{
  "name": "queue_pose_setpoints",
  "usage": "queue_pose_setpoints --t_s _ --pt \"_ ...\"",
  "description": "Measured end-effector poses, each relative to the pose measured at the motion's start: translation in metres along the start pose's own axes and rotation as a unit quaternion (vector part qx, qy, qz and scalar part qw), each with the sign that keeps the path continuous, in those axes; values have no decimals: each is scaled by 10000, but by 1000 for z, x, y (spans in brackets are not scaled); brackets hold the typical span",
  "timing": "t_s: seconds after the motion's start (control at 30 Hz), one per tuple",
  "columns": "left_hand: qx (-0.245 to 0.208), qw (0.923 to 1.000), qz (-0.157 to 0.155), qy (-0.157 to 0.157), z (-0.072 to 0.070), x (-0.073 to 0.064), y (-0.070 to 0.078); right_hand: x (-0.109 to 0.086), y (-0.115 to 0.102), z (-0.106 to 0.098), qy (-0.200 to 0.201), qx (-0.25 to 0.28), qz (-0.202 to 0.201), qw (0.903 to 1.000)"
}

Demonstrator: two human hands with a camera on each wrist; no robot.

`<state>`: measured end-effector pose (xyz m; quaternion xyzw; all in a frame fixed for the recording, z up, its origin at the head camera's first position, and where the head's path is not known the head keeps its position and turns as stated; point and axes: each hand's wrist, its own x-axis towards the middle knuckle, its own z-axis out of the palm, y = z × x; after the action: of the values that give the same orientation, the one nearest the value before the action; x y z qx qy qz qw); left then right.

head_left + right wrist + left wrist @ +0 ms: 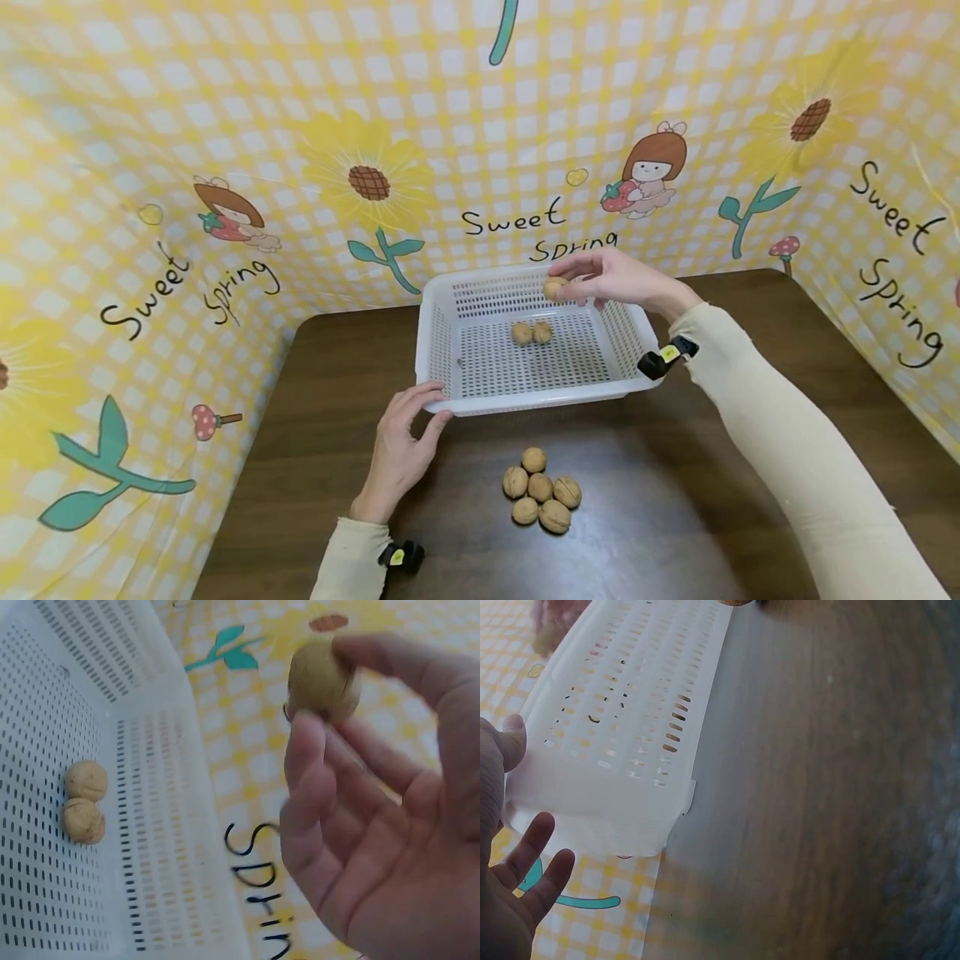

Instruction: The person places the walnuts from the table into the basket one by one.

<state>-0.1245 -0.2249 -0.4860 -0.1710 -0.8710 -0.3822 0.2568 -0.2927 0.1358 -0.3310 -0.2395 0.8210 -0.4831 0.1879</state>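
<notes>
Above the far side of a white perforated plastic basket (435, 358), my right hand (611, 279) pinches a walnut (555, 288) between thumb and fingertips. The right wrist view shows this walnut (322, 681) held apart from the basket wall (161, 847). Two walnuts (531, 333) lie side by side on the basket floor. At the basket's near left corner, my left hand (405, 446) grips the rim with thumb and fingers. In the left wrist view, the thumb (511, 742) touches the rim while two fingers (536, 859) stick out free of it.
On the brown wooden table (330, 375), several walnuts (540, 487) sit in a cluster in front of the basket. A yellow checked cloth (480, 125) with printed flowers hangs behind the table and along both sides.
</notes>
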Motion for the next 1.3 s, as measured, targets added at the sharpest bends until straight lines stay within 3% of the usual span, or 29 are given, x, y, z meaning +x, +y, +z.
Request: queue_pose_setpoints --t_s 0.13,0.3,0.53,0.8,0.97,1.3 --pt "10 10000 3 -1 1 -1 0 14 12 0 338 116 510 9981" --pt "30 10000 7 48 1 0 0 31 27 6 439 123 644 9969" --pt "82 10000 -13 33 0 0 0 45 53 20 590 -473 997 9921" --pt "61 10000 59 29 0 -1 0 54 72 34 410 -1200 1476 9809" --pt "84 9999 105 55 0 0 -1 55 78 41 189 -1348 1776 9746" --pt "62 9999 120 15 -1 0 -1 60 78 50 -318 -1651 1464 9748"
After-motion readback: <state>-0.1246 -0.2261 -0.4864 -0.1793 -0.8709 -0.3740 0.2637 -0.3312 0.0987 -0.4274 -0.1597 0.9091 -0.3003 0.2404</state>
